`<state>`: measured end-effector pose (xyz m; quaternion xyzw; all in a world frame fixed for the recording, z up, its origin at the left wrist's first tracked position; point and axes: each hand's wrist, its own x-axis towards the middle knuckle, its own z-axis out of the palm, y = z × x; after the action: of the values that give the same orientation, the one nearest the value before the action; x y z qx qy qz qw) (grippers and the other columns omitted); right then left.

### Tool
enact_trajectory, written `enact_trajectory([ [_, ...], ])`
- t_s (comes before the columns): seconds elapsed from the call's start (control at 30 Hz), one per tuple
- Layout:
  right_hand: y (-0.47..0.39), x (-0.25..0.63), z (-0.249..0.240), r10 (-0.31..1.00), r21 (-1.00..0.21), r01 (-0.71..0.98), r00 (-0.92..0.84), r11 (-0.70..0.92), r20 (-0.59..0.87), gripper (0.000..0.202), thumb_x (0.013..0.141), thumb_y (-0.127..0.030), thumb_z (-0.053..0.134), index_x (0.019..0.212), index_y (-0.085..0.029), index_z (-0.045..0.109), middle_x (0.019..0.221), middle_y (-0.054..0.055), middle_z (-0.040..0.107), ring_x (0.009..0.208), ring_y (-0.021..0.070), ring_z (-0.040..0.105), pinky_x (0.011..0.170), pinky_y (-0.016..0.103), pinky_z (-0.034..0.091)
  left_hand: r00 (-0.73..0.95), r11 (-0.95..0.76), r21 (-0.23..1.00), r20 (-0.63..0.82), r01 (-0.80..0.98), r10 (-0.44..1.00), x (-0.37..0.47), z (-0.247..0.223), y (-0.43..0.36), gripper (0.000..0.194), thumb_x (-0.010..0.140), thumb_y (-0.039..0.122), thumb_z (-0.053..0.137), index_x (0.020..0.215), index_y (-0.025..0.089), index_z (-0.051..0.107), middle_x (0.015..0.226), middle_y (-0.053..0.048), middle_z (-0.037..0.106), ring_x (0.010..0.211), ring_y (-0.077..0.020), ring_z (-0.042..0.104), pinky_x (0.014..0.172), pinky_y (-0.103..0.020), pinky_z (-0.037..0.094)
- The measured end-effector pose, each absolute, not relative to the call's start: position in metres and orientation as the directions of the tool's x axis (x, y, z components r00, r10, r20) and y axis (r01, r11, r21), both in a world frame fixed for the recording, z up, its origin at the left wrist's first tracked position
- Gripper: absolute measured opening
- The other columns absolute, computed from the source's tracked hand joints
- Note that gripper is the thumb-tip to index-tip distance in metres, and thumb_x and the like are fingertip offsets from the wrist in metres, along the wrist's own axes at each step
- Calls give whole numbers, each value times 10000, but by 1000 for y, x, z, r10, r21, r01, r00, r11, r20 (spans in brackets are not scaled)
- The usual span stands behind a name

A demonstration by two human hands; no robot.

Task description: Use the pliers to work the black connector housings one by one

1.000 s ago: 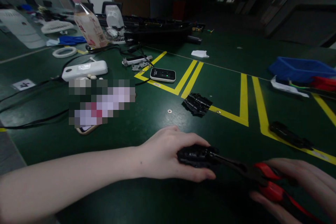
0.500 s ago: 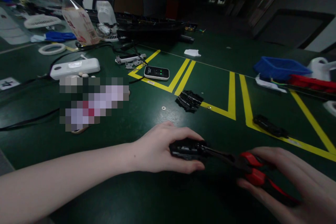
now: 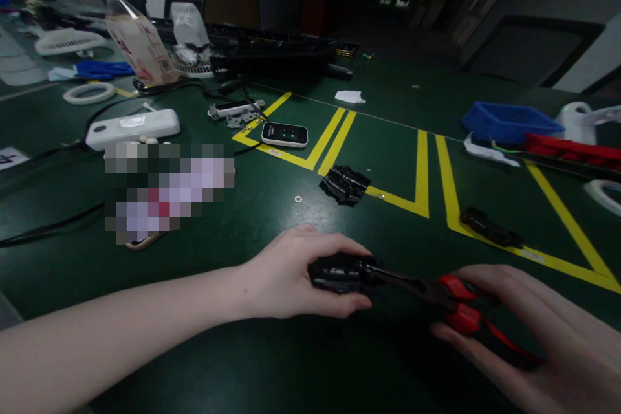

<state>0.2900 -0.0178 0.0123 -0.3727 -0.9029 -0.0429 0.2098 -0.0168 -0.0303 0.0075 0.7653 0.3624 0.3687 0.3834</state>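
A dark, shiny black part (image 3: 337, 273) is gripped between the thumb and fingers of my left hand (image 3: 301, 275), low over the green table (image 3: 218, 362). My right hand (image 3: 524, 330) holds red-handled pliers (image 3: 463, 318), whose long dark jaws point left and reach the right end of the black part. Whether the tips are closed on something there is too dark to tell. Beyond my left hand lie a small metal ring (image 3: 298, 199) and a black crumpled-looking piece (image 3: 345, 184). Another black part (image 3: 490, 228) rests on yellow tape at the right.
A black and white device with green lights (image 3: 284, 134) lies at centre. On the left are a white power strip (image 3: 133, 128), a blurred-out object (image 3: 174, 197), a cable and a bottle (image 3: 138, 39). A blue tray (image 3: 509, 123) and red item (image 3: 572, 150) are back right.
The view has shifted slightly, so the table items appear a little further left. Both hands keep their holds, and the plier jaws still meet the black part's right end.
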Motion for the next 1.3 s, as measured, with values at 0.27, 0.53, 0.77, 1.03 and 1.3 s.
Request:
enact_trajectory([
  [0.27, -19, 282, 18, 656, -106, 674, -651, 731, 381, 352, 909, -527, 572, 1131, -255, 546, 978, 45, 662, 776, 201, 653, 579, 319, 490, 480, -402, 858, 220, 319, 850, -20, 10, -30, 340, 776, 401, 809, 995, 155, 725, 827, -12, 720, 712, -132, 625, 697, -248, 445],
  [0.53, -17, 287, 20, 641, -70, 679, -647, 731, 413, 440, 883, -589, 580, 1143, -235, 551, 991, 64, 652, 788, 234, 642, 640, 353, 500, 468, -189, 967, 90, 170, 879, -18, 11, -31, 461, 766, 300, 835, 1165, 166, 647, 962, 1, 709, 772, -104, 656, 676, -198, 503],
  [0.77, -17, 285, 32, 665, -81, 706, -613, 703, 427, 433, 902, -653, 514, 1123, -281, 539, 903, 40, 652, 698, 202, 625, 511, 315, 428, 520, -339, 912, 178, 232, 835, -16, 7, -27, 391, 785, 319, 819, 1124, 181, 683, 1005, -8, 723, 893, -138, 668, 767, -225, 505],
  [1.03, -22, 274, 33, 679, -187, 666, -629, 722, 378, 382, 893, -596, 571, 1123, -292, 554, 999, 25, 678, 795, 201, 672, 641, 307, 529, 546, -387, 884, 194, 264, 815, -14, 7, -27, 399, 798, 353, 805, 1133, 173, 685, 1039, -40, 736, 941, -181, 657, 832, -286, 465],
  [1.3, -22, 275, 32, 675, -152, 682, -617, 715, 405, 438, 913, -609, 531, 1190, -270, 546, 1028, 68, 651, 813, 225, 649, 659, 359, 530, 591, -440, 798, 134, 412, 795, -15, 6, -25, 403, 819, 392, 789, 1165, 222, 673, 1092, -34, 704, 1059, -223, 608, 971, -362, 363],
])
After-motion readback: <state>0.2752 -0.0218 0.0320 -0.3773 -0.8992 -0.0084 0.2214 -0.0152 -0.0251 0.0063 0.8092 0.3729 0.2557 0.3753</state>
